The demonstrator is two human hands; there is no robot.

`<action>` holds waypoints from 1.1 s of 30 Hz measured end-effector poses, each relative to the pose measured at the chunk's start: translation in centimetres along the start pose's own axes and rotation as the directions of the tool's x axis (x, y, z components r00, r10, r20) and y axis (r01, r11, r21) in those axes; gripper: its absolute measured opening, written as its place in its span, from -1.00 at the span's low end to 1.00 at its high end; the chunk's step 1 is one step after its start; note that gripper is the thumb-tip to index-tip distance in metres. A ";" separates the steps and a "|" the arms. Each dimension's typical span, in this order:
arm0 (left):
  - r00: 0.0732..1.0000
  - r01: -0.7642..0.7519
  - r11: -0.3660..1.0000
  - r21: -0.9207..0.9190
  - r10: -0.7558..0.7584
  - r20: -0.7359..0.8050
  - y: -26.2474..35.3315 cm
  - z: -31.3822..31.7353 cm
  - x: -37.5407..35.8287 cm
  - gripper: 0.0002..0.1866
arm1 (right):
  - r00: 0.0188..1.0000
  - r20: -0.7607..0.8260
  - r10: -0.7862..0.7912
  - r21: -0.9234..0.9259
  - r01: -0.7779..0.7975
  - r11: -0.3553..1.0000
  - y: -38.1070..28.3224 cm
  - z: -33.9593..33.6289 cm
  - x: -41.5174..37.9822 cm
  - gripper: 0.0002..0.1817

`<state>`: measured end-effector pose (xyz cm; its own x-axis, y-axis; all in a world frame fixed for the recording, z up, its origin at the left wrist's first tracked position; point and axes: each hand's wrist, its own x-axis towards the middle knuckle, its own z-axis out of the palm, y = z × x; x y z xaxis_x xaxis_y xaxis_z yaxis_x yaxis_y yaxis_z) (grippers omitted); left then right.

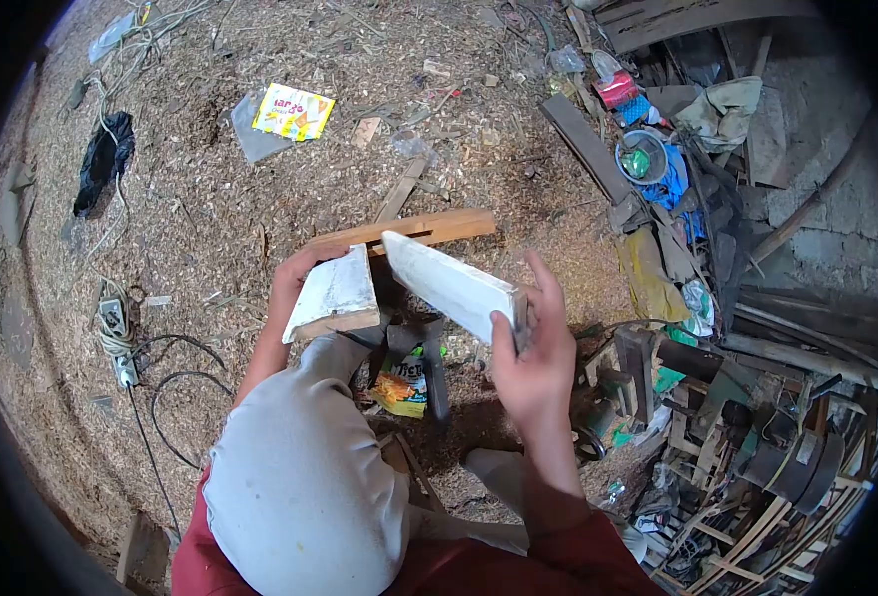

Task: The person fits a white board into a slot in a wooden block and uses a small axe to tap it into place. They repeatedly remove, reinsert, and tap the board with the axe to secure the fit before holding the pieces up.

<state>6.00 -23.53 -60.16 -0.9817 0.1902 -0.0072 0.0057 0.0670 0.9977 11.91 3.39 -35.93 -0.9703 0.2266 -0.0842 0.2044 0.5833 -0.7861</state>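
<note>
My right hand [536,348] grips the right end of a white-faced wooden board [449,283], which is tilted and points up to the left. A second white-faced block [336,293] rests over my knee at the left. My left hand [298,273] is behind this block, its fingers mostly hidden. Beyond both pieces lies a long brown wooden bar [434,227] with a slot in it, its left end close to my left hand. The two white pieces are apart, with a dark gap between them.
Wood shavings cover the ground [191,199]. A power strip [114,318] with cords lies at the left. Yellow wrappers [295,112] are ahead. A bucket [642,157], planks [588,149] and scrap wood [737,517] line the right side.
</note>
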 end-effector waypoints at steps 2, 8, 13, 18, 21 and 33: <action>0.989 0.147 0.978 -0.149 -0.148 0.006 0.5 0.2 -0.3 -0.61 | 0.997 -0.075 -0.020 -0.040 0.017 0.999 0.3 -0.1 0.0 -0.51; 1.000 -0.005 1.000 0.018 0.005 0.011 0.2 0.0 0.0 -0.62 | 0.879 0.121 -0.462 -0.315 0.475 0.822 -0.8 -1.1 1.7 -0.55; 1.000 -0.026 0.999 0.022 0.026 0.004 0.1 0.0 -0.1 -0.63 | 0.815 0.206 -0.541 -0.347 0.578 0.739 -2.1 -1.0 2.7 -0.50; 0.998 -0.067 0.996 0.050 0.067 0.005 0.1 -0.1 0.0 -0.63 | 0.741 0.338 -0.580 -0.333 0.671 0.662 -3.2 -0.3 3.8 -0.51; 1.000 -0.008 1.000 -0.022 0.008 -0.005 0.3 0.2 -0.1 -0.64 | 0.704 0.393 -0.591 -0.287 0.705 0.649 -2.4 1.0 4.0 -0.51; 0.988 0.155 0.972 -0.177 -0.150 0.042 -1.0 0.1 0.0 -0.63 | 0.682 0.365 -0.634 -0.267 0.729 0.630 -1.6 1.5 4.0 -0.61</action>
<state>6.02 -23.48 -61.12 -0.9626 0.2187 -0.1598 -0.1806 -0.0787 0.9804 7.51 2.17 -35.92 -0.8381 -0.5001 0.2181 -0.5445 0.7408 -0.3935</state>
